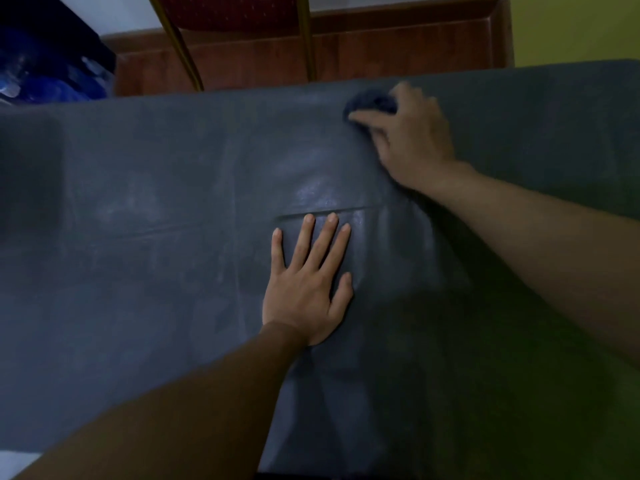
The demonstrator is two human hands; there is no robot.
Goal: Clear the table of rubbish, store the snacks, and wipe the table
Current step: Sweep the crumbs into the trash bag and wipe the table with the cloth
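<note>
Table [138, 237] fills most of the view, covered w/ a dark grey-blue sheet [194, 188], wrinkled & a bit shiny mid-way. L hand [306, 289] lies flat on it, palm down, fingers straight & spread, approx. centre of the tabletop. It holds nothing. Fingertips end just short of a short straight crease [353, 210] in the cover.

R hand [412, 133] is out by the far edge, right of centre, fingers curled down over a dark blue wiping cloth [370, 102] bunched under them. The cloth pokes out on the hand's far-left side; rest is hidden by the fingers. Both are motion-blurred, so finer grip detail can't be made out. The cloth sits on the cover, close to the far rim.

Hands are well apart. R forearm [536, 237] runs diagonally over the right part of the table & hides the cover under it. L forearm [194, 393] comes up from bottom left.

Beyond the far edge: chair [242, 12] w/ red patterned seat & gold-coloured legs [308, 39], on a reddish-brown wood-look floor [398, 53], near the table, left of the R hand. Top left, off the table corner: dark bin [52, 36] w/ blue plastic in it, contents too blurred to name. Top right: yellow-green wall [571, 26]. The near right of the table is in deep shadow, w/ little detail.
</note>
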